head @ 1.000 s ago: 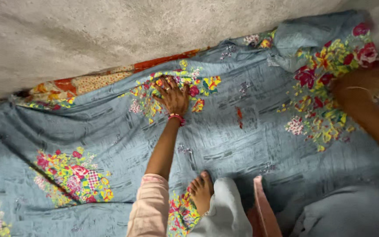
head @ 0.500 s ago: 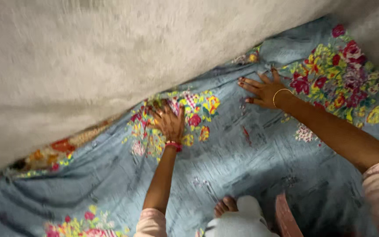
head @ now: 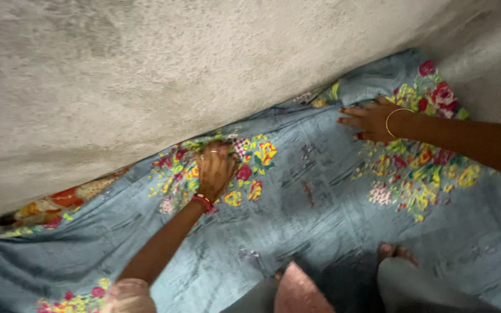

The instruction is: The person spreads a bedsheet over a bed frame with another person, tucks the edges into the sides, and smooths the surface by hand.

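Head view is showing both of my hands lying on the blue floral bedsheet (head: 297, 197). On the left, my left hand (head: 214, 169) is pressing palm down on a flower patch, its fingers (head: 204, 157) curling where the sheet is meeting the grey wall (head: 146, 75); it is gripping nothing that I can make out. Further right, my right hand (head: 373, 120) is resting flat with fingers loosely spread and released, pointing left along the sheet's edge. The sheet is spreading beneath me, its long axis running from lower left to upper right along the wall. Near the bottom, 1 bare foot (head: 394, 253) is standing on the cloth.
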